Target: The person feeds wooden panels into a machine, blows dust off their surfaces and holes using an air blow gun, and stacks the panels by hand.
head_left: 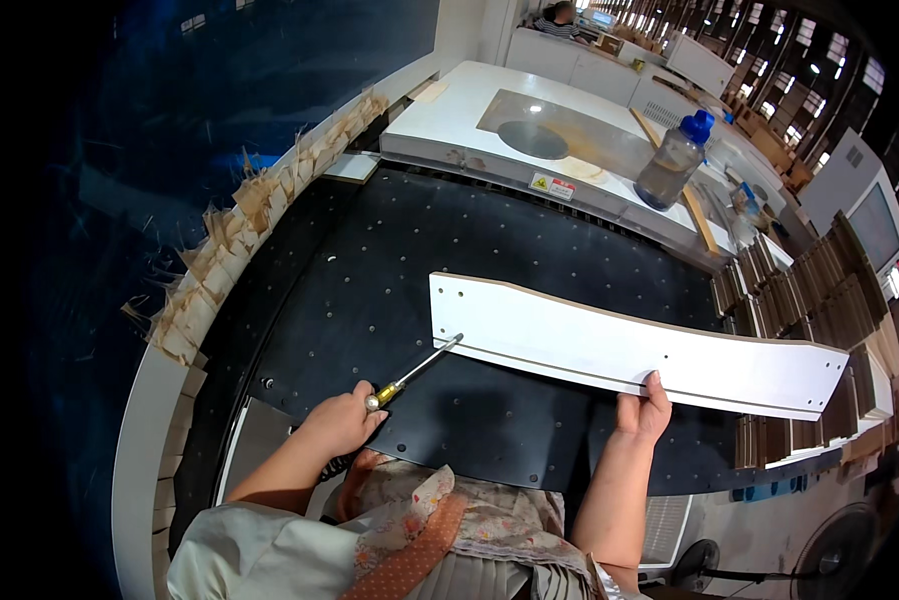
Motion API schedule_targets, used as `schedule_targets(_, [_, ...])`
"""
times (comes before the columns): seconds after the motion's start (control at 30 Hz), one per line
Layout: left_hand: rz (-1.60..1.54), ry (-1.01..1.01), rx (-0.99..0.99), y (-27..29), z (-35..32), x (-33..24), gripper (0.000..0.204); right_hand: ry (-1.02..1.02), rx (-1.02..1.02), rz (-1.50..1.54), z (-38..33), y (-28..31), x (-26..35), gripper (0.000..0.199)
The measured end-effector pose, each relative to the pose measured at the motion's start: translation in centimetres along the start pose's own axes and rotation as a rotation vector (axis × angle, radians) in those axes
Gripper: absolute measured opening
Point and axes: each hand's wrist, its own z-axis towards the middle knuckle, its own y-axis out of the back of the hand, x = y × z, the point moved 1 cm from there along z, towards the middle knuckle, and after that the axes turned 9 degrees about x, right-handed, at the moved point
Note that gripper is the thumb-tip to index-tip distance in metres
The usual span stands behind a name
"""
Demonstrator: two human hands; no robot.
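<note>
My left hand (341,420) is closed round the yellow handle of a screwdriver (414,372). Its thin metal shaft slants up to the right, and the tip meets the lower left part of a long white panel (559,335). Small holes show near both ends of this panel, a groove runs along its lower edge, and its upper edge curves. My right hand (646,408) grips the panel's lower edge right of the middle, thumb on the white face; the other fingers are mostly hidden behind. The panel is tilted above a black work table (369,270) dotted with small studs.
Stacks of brown-edged panels (804,320) stand at the right. Beyond the table, a white machine top (439,120) carries a blue-capped water bottle (672,160) and a wooden strip (699,220). Torn brown strips (254,205) line the left frame. A fan (837,550) stands lower right; a person (561,22) sits far back.
</note>
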Motion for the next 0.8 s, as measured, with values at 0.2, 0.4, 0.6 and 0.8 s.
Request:
schedule_targets(0.2, [-0.007, 0.024, 0.011, 0.4, 0.0, 1.2, 0.038, -0.024, -0.019, 0.015, 0.0, 0.4, 0.0, 0.059])
schedule_targets(0.4, [0.019, 0.051, -0.008, 0.4, 0.3, 1.5, 0.038, -0.025, -0.017, 0.033, -0.1, 0.5, 0.1, 0.058])
schedule_targets(0.6, [-0.003, 0.047, 0.014, 0.9, -0.1, 1.8, 0.038, -0.016, 0.007, 0.026, 0.0, 0.9, 0.2, 0.058])
schedule_targets(0.8, [-0.028, 0.013, -0.084, 1.7, -0.2, 1.6, 0.039, -0.017, 0.012, 0.022, -0.2, 0.7, 0.3, 0.058])
